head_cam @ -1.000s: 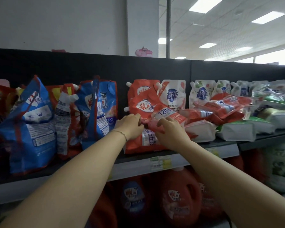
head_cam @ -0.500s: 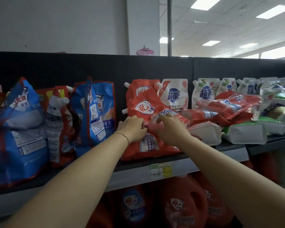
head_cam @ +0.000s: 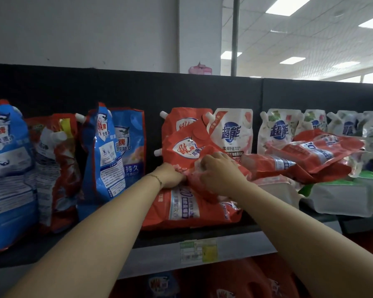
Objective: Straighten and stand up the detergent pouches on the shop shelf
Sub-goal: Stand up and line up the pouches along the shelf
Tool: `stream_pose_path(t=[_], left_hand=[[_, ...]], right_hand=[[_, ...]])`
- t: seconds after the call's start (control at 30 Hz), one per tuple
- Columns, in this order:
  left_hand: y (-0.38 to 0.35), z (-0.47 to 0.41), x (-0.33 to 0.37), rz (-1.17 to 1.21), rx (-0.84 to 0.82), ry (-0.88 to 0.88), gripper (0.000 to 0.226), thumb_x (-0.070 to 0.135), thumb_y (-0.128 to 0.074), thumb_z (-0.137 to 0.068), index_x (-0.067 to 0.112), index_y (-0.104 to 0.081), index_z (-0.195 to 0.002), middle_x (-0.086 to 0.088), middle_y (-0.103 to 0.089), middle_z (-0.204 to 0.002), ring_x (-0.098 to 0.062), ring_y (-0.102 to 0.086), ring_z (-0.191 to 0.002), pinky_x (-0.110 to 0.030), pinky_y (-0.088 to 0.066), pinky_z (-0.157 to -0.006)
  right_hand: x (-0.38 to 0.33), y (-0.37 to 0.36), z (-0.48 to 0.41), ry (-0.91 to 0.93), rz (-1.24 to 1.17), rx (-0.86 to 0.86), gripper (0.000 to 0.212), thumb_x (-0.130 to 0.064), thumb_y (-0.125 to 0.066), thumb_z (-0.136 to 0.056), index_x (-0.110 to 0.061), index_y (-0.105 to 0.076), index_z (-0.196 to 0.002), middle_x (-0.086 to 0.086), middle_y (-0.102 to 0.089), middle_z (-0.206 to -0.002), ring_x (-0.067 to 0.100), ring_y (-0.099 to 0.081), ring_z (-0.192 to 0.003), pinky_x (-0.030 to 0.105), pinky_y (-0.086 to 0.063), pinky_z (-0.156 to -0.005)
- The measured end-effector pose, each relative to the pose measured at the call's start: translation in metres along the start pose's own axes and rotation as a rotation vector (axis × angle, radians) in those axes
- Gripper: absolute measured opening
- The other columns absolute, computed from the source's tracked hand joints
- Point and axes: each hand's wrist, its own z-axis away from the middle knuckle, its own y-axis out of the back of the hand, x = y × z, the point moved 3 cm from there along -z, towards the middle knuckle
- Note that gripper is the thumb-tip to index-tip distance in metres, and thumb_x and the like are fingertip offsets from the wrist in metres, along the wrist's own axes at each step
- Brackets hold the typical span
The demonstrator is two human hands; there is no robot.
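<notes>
A red detergent pouch (head_cam: pixel 181 209) slumps at the front of the dark shelf (head_cam: pixel 164 238), its upper half folded forward. My left hand (head_cam: pixel 170 175) grips its crumpled left side. My right hand (head_cam: pixel 219 172) grips the folded top just to the right. Behind it another red pouch (head_cam: pixel 181 145) leans with its white spout to the left. A white pouch (head_cam: pixel 233 134) stands at the back. Further right, red pouches (head_cam: pixel 314 153) lie flat across white and green ones (head_cam: pixel 340 196).
Blue and red pouches (head_cam: pixel 114 151) stand upright at the left of the shelf, with a big blue bag (head_cam: pixel 7 173) at the far left. A price label (head_cam: pixel 198 250) is on the shelf edge. Red jugs (head_cam: pixel 235 282) fill the shelf below.
Both hands have closed in on the front red pouch and crumpled its top together. The view has shifted closer and slightly right.
</notes>
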Motion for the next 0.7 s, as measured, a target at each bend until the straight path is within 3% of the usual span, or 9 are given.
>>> stream_pose_path(t=[0.1,0.2,0.33,0.43,0.53,0.63,0.7], left_hand=[[0.011,-0.011,-0.003,0.416,0.073,0.068,0.029,0.012,-0.076,-0.078,0.012,-0.06,-0.103,-0.008,-0.065,-0.105,-0.024,-0.062,-0.097,-0.033,-0.05,-0.084],[0.017,-0.02,-0.008,0.686,0.08,0.193,0.024,0.012,-0.071,-0.082,0.011,-0.061,-0.105,-0.006,-0.065,-0.09,-0.018,-0.06,-0.083,-0.025,-0.043,-0.067],[0.014,-0.024,-0.003,0.832,0.114,0.258,0.013,0.019,-0.065,-0.091,0.015,-0.057,-0.1,0.0,-0.057,-0.072,-0.009,-0.046,-0.058,-0.021,-0.036,-0.051],[0.015,-0.025,0.008,0.965,0.167,0.234,0.01,0.016,-0.063,-0.093,0.017,-0.058,-0.102,-0.003,-0.058,-0.078,-0.015,-0.052,-0.066,-0.03,-0.04,-0.058],[0.019,-0.022,0.03,1.053,0.193,0.128,0.007,0.012,-0.058,-0.095,0.013,-0.057,-0.102,-0.007,-0.063,-0.086,-0.022,-0.061,-0.072,-0.037,-0.055,-0.056],[0.027,-0.022,0.048,0.945,0.371,0.008,0.004,0.014,-0.064,-0.09,0.015,-0.064,-0.094,-0.01,-0.07,-0.096,-0.028,-0.069,-0.085,-0.05,-0.058,-0.081],[0.031,-0.014,0.061,0.895,0.436,-0.053,0.006,0.017,-0.066,-0.088,0.019,-0.064,-0.082,-0.008,-0.071,-0.092,-0.028,-0.07,-0.085,-0.048,-0.058,-0.082]], right_hand=[[0.006,-0.003,-0.004,0.032,0.043,-0.022,0.045,-0.032,-0.051,-0.089,-0.019,-0.045,-0.132,0.005,-0.043,-0.135,0.029,-0.032,-0.131,0.05,-0.03,-0.106],[0.012,-0.007,-0.002,0.073,0.091,-0.027,0.048,-0.035,-0.049,-0.091,-0.02,-0.04,-0.135,0.003,-0.039,-0.139,0.028,-0.029,-0.134,0.051,-0.03,-0.105],[0.016,-0.006,0.001,0.114,0.118,-0.032,0.046,-0.033,-0.045,-0.094,-0.018,-0.038,-0.137,0.004,-0.039,-0.139,0.03,-0.031,-0.133,0.05,-0.032,-0.104],[0.016,-0.002,0.004,0.112,0.098,-0.041,0.044,-0.032,-0.043,-0.094,-0.017,-0.038,-0.135,0.006,-0.039,-0.138,0.03,-0.031,-0.132,0.049,-0.033,-0.103],[0.013,0.002,0.004,0.067,0.075,-0.003,0.044,-0.038,-0.044,-0.093,-0.015,-0.04,-0.131,0.009,-0.043,-0.135,0.032,-0.036,-0.129,0.05,-0.037,-0.101],[0.008,0.005,0.002,-0.003,0.013,0.043,0.061,-0.051,-0.049,-0.09,-0.01,-0.037,-0.134,0.013,-0.044,-0.134,0.038,-0.037,-0.127,0.054,-0.039,-0.1],[0.002,0.005,-0.002,-0.051,-0.03,0.041,0.081,-0.058,-0.055,-0.084,-0.006,-0.027,-0.14,0.017,-0.04,-0.137,0.043,-0.034,-0.128,0.057,-0.038,-0.1]])
